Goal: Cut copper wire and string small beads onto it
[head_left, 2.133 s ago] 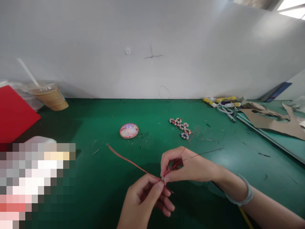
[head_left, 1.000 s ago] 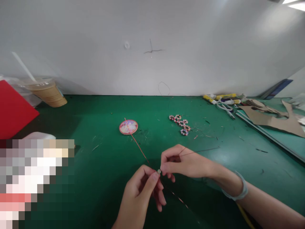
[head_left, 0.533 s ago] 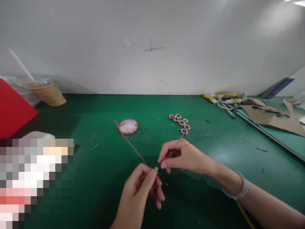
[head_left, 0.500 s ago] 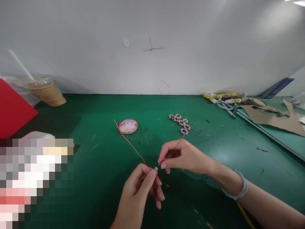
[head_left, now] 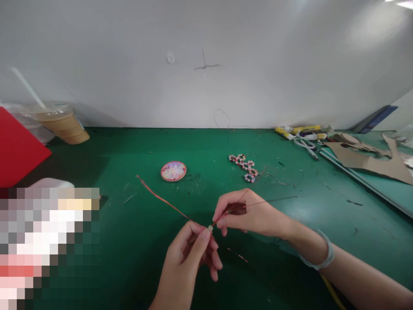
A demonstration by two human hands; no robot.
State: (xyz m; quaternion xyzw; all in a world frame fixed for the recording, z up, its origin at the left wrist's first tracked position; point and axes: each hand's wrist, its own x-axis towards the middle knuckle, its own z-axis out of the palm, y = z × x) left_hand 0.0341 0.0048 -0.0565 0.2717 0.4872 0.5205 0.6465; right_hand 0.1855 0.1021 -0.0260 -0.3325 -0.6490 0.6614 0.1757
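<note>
My left hand [head_left: 190,260] is closed in a pinch, thumb and forefinger on a small pale bead [head_left: 210,227] strung on a thin red wire [head_left: 161,198]. My right hand [head_left: 248,215] pinches the same wire just right of the bead, and a strand runs from it toward the right. The wire's free end sticks out up and to the left over the green mat [head_left: 135,241]. A round pink dish of beads [head_left: 173,171] lies beyond my hands, with a strip of beaded flowers [head_left: 244,166] to its right.
An iced drink cup with a straw [head_left: 61,125] and a red sheet [head_left: 17,148] are at the far left. Glue tubes and scissors [head_left: 303,137] and brown cardboard cut-outs [head_left: 364,159] lie at the far right. A white wall backs the table.
The free end of the red wire has swung down and to the left, away from the bead dish. Both hands stay pinched at the bead, nearly still.
</note>
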